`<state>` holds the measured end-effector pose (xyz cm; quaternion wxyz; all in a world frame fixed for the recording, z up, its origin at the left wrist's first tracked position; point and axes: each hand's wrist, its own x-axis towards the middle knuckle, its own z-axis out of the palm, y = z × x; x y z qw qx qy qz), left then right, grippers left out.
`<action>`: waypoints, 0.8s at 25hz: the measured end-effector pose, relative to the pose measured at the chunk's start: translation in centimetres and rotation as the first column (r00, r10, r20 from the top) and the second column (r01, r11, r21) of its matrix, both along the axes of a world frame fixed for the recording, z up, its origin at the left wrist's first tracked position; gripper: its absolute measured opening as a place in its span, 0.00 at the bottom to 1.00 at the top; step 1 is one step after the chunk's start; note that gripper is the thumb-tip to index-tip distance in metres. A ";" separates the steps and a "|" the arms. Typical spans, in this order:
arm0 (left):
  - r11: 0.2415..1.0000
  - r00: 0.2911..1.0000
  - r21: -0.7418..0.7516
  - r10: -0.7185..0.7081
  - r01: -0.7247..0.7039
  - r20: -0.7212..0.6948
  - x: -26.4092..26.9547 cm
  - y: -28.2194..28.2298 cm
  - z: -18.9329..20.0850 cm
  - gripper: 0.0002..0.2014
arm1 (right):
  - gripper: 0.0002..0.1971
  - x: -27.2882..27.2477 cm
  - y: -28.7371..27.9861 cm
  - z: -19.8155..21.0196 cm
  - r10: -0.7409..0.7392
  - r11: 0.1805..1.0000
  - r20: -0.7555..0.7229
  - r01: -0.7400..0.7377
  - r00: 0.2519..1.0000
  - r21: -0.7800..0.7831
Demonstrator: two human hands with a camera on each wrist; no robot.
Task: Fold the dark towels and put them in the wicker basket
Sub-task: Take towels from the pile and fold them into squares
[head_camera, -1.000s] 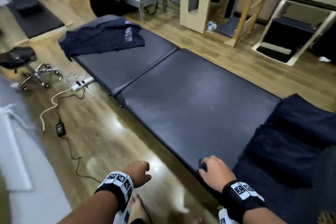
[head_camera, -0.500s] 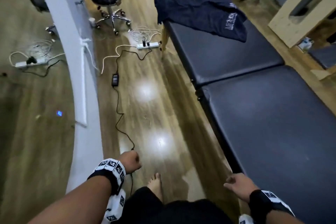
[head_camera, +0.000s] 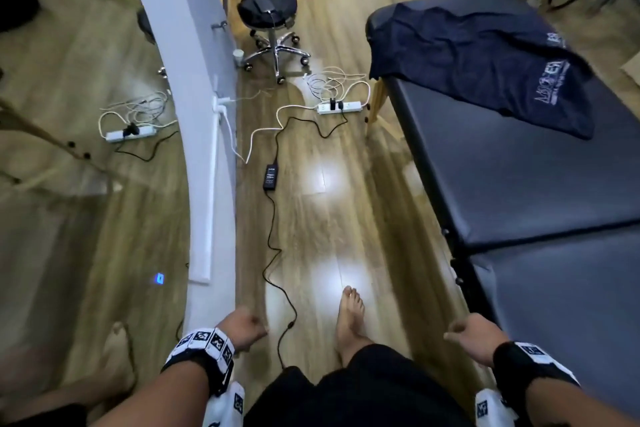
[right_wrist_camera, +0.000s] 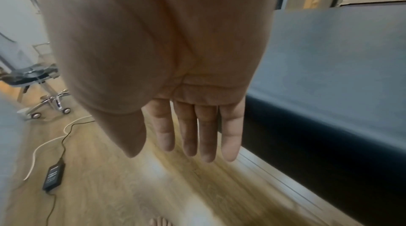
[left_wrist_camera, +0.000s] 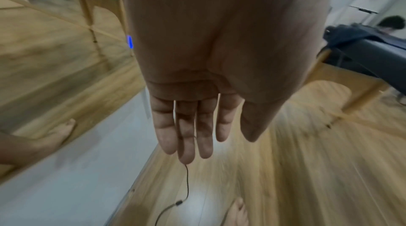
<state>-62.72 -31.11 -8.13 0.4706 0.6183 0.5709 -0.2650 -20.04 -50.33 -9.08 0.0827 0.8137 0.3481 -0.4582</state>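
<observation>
A dark navy towel (head_camera: 485, 55) with pale lettering lies spread over the far end of the black padded table (head_camera: 519, 184). It also shows far off in the left wrist view (left_wrist_camera: 351, 36). My left hand (head_camera: 242, 326) hangs over the wooden floor, empty, its fingers (left_wrist_camera: 193, 125) relaxed and nearly straight. My right hand (head_camera: 471, 331) hangs beside the table's near edge (right_wrist_camera: 329, 56) with loose fingers (right_wrist_camera: 197, 129) and holds nothing. No wicker basket is in view.
A grey partition (head_camera: 194, 80) runs along the left. On the floor lie a power strip (head_camera: 341, 107), a black adapter (head_camera: 270, 176) with its cable, and a second strip (head_camera: 130, 133). A wheeled stool (head_camera: 270, 10) stands ahead. My bare foot (head_camera: 349, 319) is on the floor.
The view has swung left, away from the table toward the floor. My right hand has come off the table edge. The dark pile at the right has dropped out of sight.
</observation>
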 end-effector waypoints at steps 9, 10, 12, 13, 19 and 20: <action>0.972 0.990 0.192 0.138 -0.133 -0.013 3.6 16.8 4.7 0.07 | 0.05 3.8 21.6 0.2 0.210 0.978 -0.080 -0.210 0.974 0.012; 0.980 0.993 0.165 0.118 -0.112 -0.026 4.0 18.2 4.7 0.08 | 0.05 4.3 23.7 0.0 0.225 0.974 -0.084 -0.224 0.971 0.021; 0.986 0.993 0.135 0.102 -0.093 -0.060 4.3 21.6 3.9 0.09 | 0.10 5.1 27.6 -0.3 0.246 0.969 -0.085 -0.245 0.965 0.028; 0.989 0.991 0.099 0.121 -0.114 -0.061 4.3 23.0 3.4 0.09 | 0.12 5.2 29.2 0.0 0.256 0.967 -0.081 -0.255 0.963 0.022; 0.996 0.997 -0.026 0.082 -0.081 0.017 8.2 37.1 0.0 0.09 | 0.17 8.7 39.3 3.4 0.185 0.982 0.010 -0.185 0.983 -0.035; 0.999 0.998 0.008 0.040 -0.040 0.043 9.7 39.8 0.0 0.10 | 0.16 9.2 41.0 4.2 0.156 0.988 0.023 -0.155 0.988 -0.023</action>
